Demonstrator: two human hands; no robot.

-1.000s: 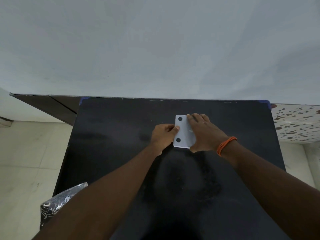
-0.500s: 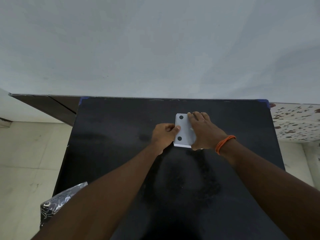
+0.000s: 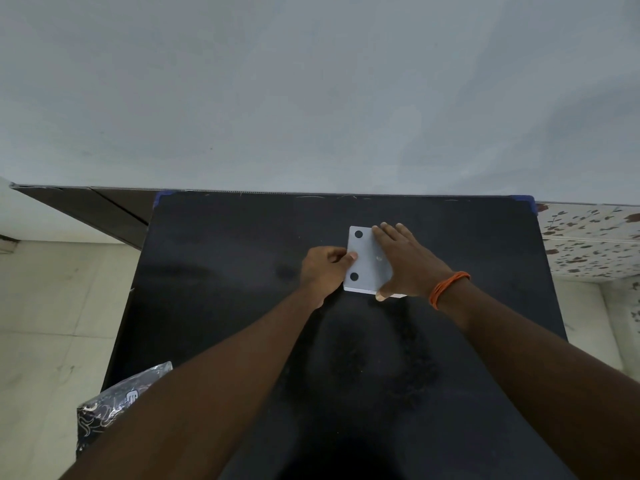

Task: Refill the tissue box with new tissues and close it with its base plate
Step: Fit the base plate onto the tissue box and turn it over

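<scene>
Tissue box sits upside down near the table's far edge. Right hand lies flat, open on the base plate; left hand pinches its edge. Press evenly, probably until seated flush.

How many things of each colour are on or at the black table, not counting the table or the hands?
White: 1, the tissue box
Black: 2, the round pads on the box
Orange: 1, the wrist band
Black and white patterned: 1, the plastic bag
Total: 5
</scene>
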